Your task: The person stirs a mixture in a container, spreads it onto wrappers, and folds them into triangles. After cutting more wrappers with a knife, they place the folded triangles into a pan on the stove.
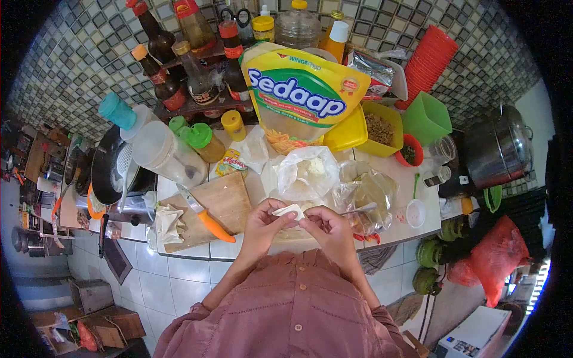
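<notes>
Close to my body, at the counter's front edge, a small folded pastry wrapper (289,211) is pinched between both hands. My left hand (268,219) grips its left side with thumb and fingers, and my right hand (325,225) closes on its right side. Just beyond them a white plastic bag (307,173) lies open with pale, crumbly contents. To the left is a wooden cutting board (221,206), where an orange-handled knife (209,219) rests. Several pale wrapper sheets (170,224) are piled on the board's left end.
A large Sedaap pouch (304,95) stands behind the bag. Clear plastic packaging (367,194) lies right of my hands. Farther right are a yellow tub of brown filling (382,128) and a red bowl (410,150). A black wok (113,164) sits at the left.
</notes>
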Available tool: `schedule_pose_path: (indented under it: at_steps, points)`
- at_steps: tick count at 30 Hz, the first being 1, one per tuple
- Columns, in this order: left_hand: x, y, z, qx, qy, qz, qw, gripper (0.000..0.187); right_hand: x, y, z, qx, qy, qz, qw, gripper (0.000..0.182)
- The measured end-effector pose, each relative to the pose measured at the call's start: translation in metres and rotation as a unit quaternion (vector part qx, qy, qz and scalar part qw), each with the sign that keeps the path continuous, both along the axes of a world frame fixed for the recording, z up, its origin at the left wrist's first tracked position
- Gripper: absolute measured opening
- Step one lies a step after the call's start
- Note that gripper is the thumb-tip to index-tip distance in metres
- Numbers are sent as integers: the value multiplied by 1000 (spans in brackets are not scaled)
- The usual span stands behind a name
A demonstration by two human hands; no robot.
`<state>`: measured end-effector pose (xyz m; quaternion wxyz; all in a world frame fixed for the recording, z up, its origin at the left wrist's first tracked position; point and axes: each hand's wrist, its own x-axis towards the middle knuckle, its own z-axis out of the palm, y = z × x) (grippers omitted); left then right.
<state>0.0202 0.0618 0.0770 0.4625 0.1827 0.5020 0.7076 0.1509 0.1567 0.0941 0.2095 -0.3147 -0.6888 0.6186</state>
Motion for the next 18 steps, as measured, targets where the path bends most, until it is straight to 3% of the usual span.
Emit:
schedule_pose_path:
  at_steps: [18]
  points:
    - [-2,-3,-8,-13,-32,8,999,12,-2,6,-3,-47,20,-3,999,14]
